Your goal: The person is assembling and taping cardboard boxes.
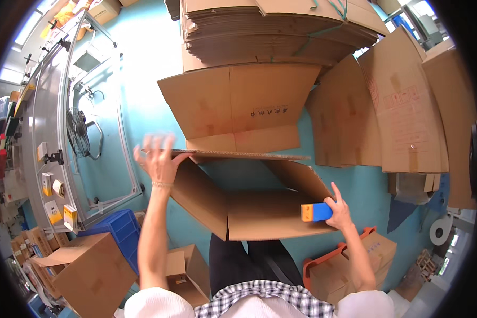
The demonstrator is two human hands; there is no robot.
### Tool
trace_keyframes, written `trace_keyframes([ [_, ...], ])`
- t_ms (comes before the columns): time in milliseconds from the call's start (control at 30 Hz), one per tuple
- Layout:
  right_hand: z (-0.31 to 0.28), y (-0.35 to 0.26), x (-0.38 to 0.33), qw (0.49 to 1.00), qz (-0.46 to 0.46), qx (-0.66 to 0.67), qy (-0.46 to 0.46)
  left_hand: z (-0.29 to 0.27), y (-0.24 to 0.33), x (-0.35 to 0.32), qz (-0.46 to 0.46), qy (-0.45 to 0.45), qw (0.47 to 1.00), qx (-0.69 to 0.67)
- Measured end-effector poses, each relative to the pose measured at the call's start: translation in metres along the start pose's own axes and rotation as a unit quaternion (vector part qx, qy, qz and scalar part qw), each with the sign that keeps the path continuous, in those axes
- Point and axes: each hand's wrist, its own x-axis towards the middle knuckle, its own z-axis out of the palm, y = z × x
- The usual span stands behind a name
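An open cardboard carton [281,214] is in front of my legs, partly unfolded, with its side panels slanting and teal floor showing through it. My left hand [159,163] is at the carton's far left corner. Its fingers are spread and blurred, and the thumb lies by the top edge of the far panel. At the near right corner, my right hand [340,211] grips a small blue block-shaped thing with an orange-yellow end [318,212], its index finger stretched out. That hand is against the carton's right side. What kind of thing it holds I cannot make out.
Flattened cartons [238,106] stand beyond, below a tall strapped stack [270,34]; more sheets [403,106] lean at right. At left are a metal-framed table [50,116], a fan [78,132], a blue crate [116,233] and open boxes [95,270]. Boxes on an orange-red cart [350,265] stand right.
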Motion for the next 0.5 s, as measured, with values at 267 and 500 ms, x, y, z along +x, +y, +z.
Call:
trace_keyframes([
  [267,0.024,-0.011,0.025,0.975,0.037,-0.03,0.216,0.02,0.021,-0.153,-0.42,-0.049,0.698,-0.578],
  [500,0.014,-0.093,0.099,0.91,0.178,0.155,0.342,-0.015,0.014,-0.063,-0.191,-0.401,0.866,-0.229],
])
